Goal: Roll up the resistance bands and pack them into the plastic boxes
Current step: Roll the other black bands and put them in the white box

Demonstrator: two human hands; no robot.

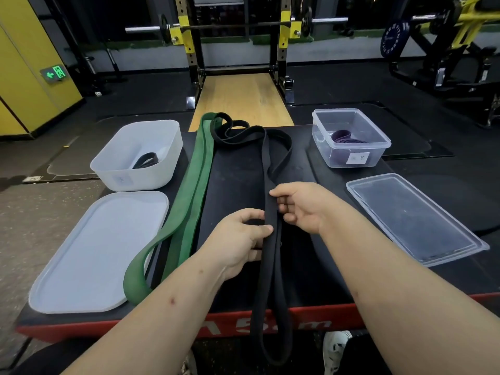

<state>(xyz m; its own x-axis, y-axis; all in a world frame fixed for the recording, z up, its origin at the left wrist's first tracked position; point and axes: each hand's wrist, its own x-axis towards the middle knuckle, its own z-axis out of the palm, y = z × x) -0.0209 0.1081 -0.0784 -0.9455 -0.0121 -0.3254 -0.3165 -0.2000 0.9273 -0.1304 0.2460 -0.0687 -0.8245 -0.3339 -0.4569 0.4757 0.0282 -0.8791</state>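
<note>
The tabletop (238,174) was a black padded block with a red front edge. It stood on dark rubber flooring in a gym. Beyond it a pale wooden lifting strip (240,98) ran toward a black-and-yellow squat rack (281,36) with a loaded barbell (230,26). A yellow wall (24,63) with a green exit sign (54,73) stood at the left.

The black band (270,266), a long flat matte rubber loop, lay with its long axis running away from the person down the middle of the tabletop. Its near end hung over the red edge. Its far end spread into loose curls by the far edge, and whether those curls were one band or several could not be told. The left hand (238,239) pinched the doubled strap from the left between thumb and fingers. The right hand (305,207) gripped it just beyond with curled fingers.

A wider green band (194,171), dull and faintly chalky, lay roughly parallel on the left, its near loop overhanging the edge. A frosted white box (130,174) with rounded corners held a coiled dark band (146,159). Its rounded lid (94,253) lay flat in front of it. On the right, a clear rectangular box (324,147) with a small label held a purple band (342,136). Its clear lid (414,217) lay nearer the person.
</note>
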